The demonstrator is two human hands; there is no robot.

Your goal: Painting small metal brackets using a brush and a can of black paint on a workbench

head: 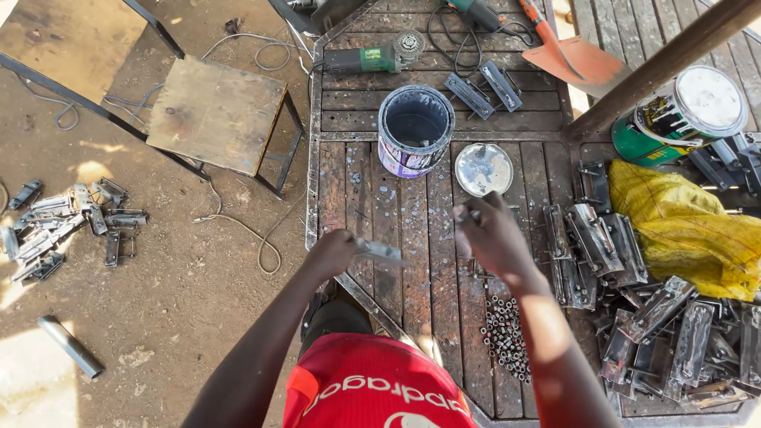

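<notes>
My left hand [331,254] grips a flat grey metal piece [380,252] that sticks out to the right over the slatted metal work surface [412,261]. My right hand [490,234] is closed around a small dark metal part [469,214], held just below a round paint-can lid [483,169]. An open paint can [415,129] with dark contents stands beyond both hands. A heap of small short metal tubes [506,339] lies under my right forearm.
A pile of metal brackets [650,317] and a yellow sack [690,226] lie at the right. A closed green tin [682,111], an angle grinder [369,57], a trowel [575,55] and a stool [218,115] stand farther off. More brackets [63,226] lie on the dirt at left.
</notes>
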